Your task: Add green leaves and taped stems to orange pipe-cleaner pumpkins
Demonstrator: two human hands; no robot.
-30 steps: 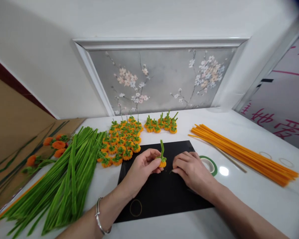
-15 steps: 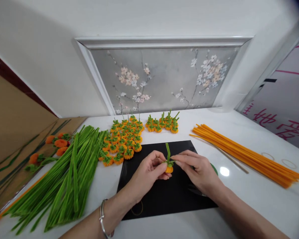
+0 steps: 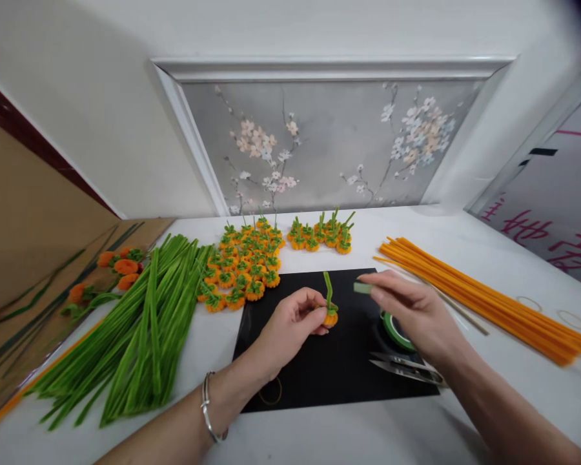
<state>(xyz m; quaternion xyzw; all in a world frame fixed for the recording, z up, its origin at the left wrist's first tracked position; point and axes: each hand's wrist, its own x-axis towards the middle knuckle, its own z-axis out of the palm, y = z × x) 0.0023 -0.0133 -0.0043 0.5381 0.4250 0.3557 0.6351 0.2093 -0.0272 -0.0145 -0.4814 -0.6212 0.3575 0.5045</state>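
My left hand [image 3: 297, 323] pinches a small orange pumpkin-like piece [image 3: 330, 318] with green leaves and an upright green stem, above the black mat [image 3: 314, 381]. To its right, my right hand [image 3: 416, 313] is raised, thumb and fingers closed on a short pale green strip [image 3: 363, 288], apart from the pumpkin. Under my right hand lies a green tape roll [image 3: 396, 332], partly hidden. Silver scissors [image 3: 404, 368] rest on the mat's right part, their handle end near my right wrist.
Finished orange pumpkins [image 3: 255, 289] stand in two groups at the back. Green fuzzy stems [image 3: 140, 329] are piled at left, near orange flowers [image 3: 126, 267]. Orange fuzzy stems [image 3: 484, 297] lie at right beside a thin stick [image 3: 465, 315] and rubber bands [image 3: 571, 319].
My right hand has moved right and up, away from the pumpkin, and now shows a pale green strip. The tape roll and scissors are more exposed. The camera view has shifted slightly.
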